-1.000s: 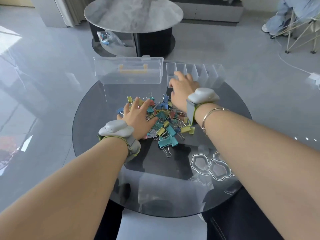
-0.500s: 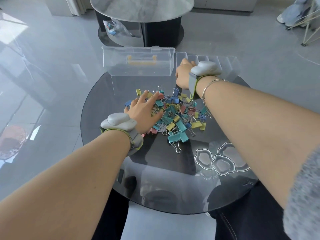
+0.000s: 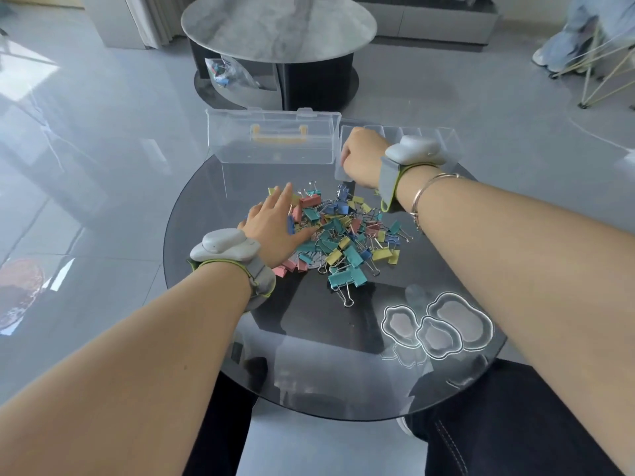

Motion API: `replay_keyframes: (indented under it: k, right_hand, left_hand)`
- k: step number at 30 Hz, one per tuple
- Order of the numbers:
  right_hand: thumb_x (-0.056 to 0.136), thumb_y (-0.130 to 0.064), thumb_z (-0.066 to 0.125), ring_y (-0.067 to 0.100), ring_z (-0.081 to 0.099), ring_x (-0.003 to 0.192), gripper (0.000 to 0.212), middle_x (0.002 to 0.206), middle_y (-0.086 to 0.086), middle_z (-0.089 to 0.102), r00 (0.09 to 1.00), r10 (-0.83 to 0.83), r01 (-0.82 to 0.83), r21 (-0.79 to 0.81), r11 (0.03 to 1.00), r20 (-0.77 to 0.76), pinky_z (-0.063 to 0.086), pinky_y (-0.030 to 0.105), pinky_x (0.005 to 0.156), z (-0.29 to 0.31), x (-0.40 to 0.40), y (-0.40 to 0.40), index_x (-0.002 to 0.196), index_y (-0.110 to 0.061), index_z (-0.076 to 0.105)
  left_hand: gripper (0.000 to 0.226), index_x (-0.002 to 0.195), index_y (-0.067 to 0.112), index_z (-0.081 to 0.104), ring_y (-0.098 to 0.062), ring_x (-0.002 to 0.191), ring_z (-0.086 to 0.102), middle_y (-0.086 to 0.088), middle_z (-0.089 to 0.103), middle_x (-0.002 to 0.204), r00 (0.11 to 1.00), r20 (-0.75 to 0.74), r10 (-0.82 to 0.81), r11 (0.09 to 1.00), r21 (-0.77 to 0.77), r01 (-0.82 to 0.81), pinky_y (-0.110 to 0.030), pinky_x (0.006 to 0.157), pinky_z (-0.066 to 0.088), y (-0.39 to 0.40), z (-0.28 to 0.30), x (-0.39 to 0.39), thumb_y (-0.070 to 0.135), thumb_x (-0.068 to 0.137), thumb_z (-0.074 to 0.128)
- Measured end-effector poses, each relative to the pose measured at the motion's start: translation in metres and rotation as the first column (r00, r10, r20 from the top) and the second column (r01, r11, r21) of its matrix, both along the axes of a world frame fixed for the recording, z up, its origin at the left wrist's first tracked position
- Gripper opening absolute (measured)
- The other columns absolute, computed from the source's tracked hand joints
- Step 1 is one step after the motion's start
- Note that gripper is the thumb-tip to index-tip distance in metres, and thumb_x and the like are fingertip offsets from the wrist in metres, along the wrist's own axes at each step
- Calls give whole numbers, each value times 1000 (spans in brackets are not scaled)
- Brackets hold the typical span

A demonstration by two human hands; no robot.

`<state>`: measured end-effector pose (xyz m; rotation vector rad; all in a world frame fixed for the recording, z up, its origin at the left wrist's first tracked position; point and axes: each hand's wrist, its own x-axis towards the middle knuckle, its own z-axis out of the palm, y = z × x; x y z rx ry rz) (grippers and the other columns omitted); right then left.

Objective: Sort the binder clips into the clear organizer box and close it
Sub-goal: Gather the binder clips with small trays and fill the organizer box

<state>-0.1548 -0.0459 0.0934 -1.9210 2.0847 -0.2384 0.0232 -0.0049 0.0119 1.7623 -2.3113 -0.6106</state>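
A: Dark round glass worktop (image 3: 213,338) in the near ground, three cloud-shaped clear coasters (image 3: 436,324) sitting on its right side.

B: And just beyond them, the pile of binder clips (image 3: 343,235) — teal, yellow, pink, blue — heaped around the middle of the worktop. One big teal clip (image 3: 347,279) lies at the near edge of the heap.

A: Left hand (image 3: 275,228) is down on the left side of that pile, fingers stretched out straight and flat over the clips. That grip is spread wide, holding nothing I can make out.

B: Grey band on that wrist (image 3: 226,249), same kind on the other one.

A: Further back, the right hand (image 3: 364,159) is at the near left corner of the divided tray (image 3: 446,139), fingers curled under. Knuckles face us, so I cannot tell whether that grip has a clip in it or the tray's edge.

B: Left of the tray, touching it, the clear organizer box (image 3: 275,146) stands at the far rim of the worktop, yellow handle (image 3: 278,135) showing through it.

A: Behind all that, on the glossy grey floor (image 3: 103,132), a marble-topped round table (image 3: 278,25).
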Motion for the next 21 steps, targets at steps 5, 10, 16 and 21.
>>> replay_keyframes:
  k: [5,10,16,21]
  right_hand:
    - [88,0,37,7,42,52,37,73,-5,56,989,97,-87,-90,992,111,31,15,42,27,3,48,90,-9,73]
    - [83,-1,37,14,47,43,40,77,12,70,943,195,-198,-16,980,269,42,23,44,31,24,85,83,-14,75]
    - [80,1,37,-4,55,43,43,60,-7,67,900,242,-249,-27,968,363,39,10,47,27,41,105,73,-13,77]
    - [80,2,36,16,69,64,43,92,12,74,859,251,-262,-36,964,446,52,30,86,25,48,109,68,-12,75]
  left_hand:
    - [103,151,21,3,-34,143,18,-1,19,158,998,5,59,997,48,-60,-58,112,24,14,16,16,71,76,54]
    - [120,151,21,1,-33,142,22,-3,23,157,994,-63,93,994,67,-88,-55,111,26,32,35,24,79,62,56]
    - [122,151,20,2,-27,141,24,1,26,155,977,-197,83,992,110,-63,-50,114,24,53,41,33,65,63,73]
    - [114,150,17,11,-24,135,37,-2,35,150,954,-291,72,984,175,-21,-41,112,31,55,41,27,56,66,77]
